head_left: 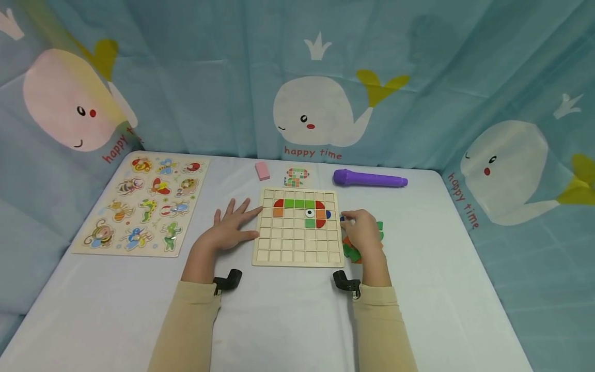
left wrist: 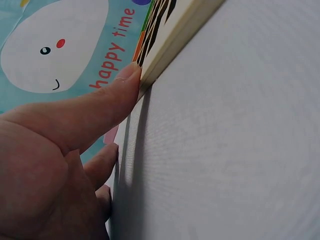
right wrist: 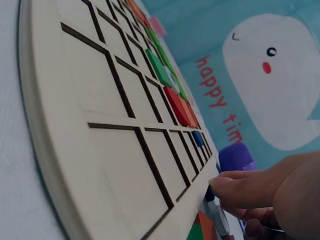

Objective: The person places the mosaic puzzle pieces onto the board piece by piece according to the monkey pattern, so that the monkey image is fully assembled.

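Note:
A wooden grid board [head_left: 281, 254] lies at the middle of the table, with red, orange, green and blue pieces and an eye piece [head_left: 310, 213] set in its upper cells. My left hand [head_left: 229, 227] spreads its fingers beside the board's left edge. In the left wrist view the thumb [left wrist: 107, 102] touches that edge. Just off the right edge, my right hand [head_left: 364, 231] pinches a small dark blue piece [right wrist: 209, 194] between thumb and fingers. Below and beside this hand lies a pile of green and orange pieces [head_left: 351, 253], partly hidden by it.
Behind the board lie a pink block [head_left: 262, 171], a small pattern card [head_left: 296, 177] and a purple toy microphone [head_left: 370, 179]. An insect puzzle board [head_left: 135, 204] lies on the left. A blue whale-print curtain [head_left: 200, 103] rises behind the white table [head_left: 283, 320].

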The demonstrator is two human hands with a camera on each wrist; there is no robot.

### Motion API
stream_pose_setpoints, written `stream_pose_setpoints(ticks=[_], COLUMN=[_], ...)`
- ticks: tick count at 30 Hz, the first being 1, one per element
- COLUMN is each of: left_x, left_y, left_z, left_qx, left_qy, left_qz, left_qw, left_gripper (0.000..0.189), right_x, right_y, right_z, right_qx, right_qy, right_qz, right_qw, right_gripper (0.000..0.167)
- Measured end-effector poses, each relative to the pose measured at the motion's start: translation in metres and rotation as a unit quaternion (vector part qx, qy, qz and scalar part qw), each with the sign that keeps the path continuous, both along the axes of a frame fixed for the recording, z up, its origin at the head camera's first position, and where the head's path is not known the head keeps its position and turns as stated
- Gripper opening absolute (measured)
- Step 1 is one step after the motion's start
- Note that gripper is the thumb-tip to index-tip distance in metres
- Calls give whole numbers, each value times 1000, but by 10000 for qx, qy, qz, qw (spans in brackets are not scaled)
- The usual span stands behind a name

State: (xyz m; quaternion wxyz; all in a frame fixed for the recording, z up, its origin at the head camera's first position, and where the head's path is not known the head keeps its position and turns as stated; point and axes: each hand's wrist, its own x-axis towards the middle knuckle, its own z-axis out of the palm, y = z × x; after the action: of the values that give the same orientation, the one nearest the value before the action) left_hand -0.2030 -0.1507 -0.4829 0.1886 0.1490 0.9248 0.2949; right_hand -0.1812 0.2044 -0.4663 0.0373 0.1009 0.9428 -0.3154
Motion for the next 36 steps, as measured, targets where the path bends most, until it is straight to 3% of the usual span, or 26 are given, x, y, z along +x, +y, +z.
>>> stream_pose_setpoints(ticks=[18,27,36], left_x=[-1,-3,0], left_y=[0,0,-1], left_z=[-1,-2,-1], left_qx=[-12,-5,19], left_qy=[0,-85,-34], left_qz=[1,-11,44], left_qw=[10000,10000,10000], left_gripper=[76,75,76], right_x=[0,0,-3], right_y=[5,1,-9], right_z=[-8,-5,1], right_qx=[41,-176,-305], right_qy=[87,393,558], right_qz=[-164,-482,-267], right_qw=[9998,9979,9976], right_gripper=[32,14,12])
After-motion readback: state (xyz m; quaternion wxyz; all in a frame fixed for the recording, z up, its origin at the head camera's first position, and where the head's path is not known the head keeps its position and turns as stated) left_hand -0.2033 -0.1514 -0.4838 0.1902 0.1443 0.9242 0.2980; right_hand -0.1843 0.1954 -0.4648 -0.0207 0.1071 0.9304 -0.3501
